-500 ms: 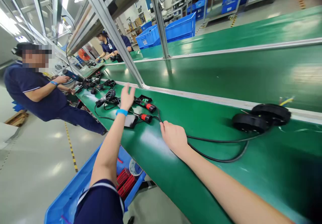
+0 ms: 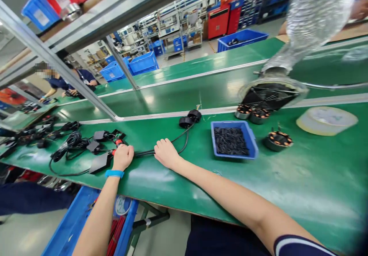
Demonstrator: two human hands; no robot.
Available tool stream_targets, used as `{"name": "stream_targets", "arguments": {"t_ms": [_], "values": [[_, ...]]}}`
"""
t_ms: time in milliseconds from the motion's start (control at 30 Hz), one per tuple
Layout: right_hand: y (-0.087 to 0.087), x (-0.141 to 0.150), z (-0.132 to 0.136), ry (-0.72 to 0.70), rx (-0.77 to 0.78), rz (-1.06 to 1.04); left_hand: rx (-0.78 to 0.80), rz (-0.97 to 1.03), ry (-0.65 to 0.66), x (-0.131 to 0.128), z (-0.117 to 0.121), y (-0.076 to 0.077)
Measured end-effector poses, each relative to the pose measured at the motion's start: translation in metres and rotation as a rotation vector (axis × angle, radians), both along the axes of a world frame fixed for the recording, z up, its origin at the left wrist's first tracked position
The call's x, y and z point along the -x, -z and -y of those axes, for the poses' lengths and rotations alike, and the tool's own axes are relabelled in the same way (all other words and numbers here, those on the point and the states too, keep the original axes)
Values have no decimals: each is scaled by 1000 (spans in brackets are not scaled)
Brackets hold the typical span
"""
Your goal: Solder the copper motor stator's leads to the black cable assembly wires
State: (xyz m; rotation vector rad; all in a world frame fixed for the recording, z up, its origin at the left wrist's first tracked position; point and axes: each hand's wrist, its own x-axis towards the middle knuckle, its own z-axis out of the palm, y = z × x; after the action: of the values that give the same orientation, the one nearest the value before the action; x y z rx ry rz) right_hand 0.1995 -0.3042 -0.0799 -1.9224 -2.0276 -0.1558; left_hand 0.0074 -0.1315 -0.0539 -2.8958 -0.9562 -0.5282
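Observation:
My left hand [image 2: 123, 157], with a blue wristband, is closed over a red-tipped connector [image 2: 117, 142] at the end of a black cable [image 2: 178, 142] on the green bench [image 2: 201, 179]. My right hand [image 2: 165, 152] rests curled on the same cable a little to the right, pinning it to the surface. The cable runs on to two black round parts [image 2: 189, 118] near the bench's back rail. Left of my left hand lie black adapter blocks [image 2: 99, 163] and coiled black cords [image 2: 67, 144].
A blue tray [image 2: 232, 154] of small dark parts sits right of the cable. Copper-wound motor stators [image 2: 277, 140] and a tape roll [image 2: 326, 119] lie further right, under a foil duct [image 2: 301, 25]. A blue bin [image 2: 77, 225] stands below the bench edge. Other people work at far left.
The view has swung right and pulled back. My left hand went from open and raised to closed on the red connector. My right hand stays on the cable.

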Motion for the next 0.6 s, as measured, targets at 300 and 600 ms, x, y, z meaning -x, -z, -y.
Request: {"name": "stream_targets", "arguments": {"t_ms": [300, 600], "values": [[-22, -17, 56, -73, -40, 66, -27, -78, -94, 12, -17, -18], [-21, 32, 139, -281, -131, 78, 374, 222, 155, -93, 105, -34]]}}
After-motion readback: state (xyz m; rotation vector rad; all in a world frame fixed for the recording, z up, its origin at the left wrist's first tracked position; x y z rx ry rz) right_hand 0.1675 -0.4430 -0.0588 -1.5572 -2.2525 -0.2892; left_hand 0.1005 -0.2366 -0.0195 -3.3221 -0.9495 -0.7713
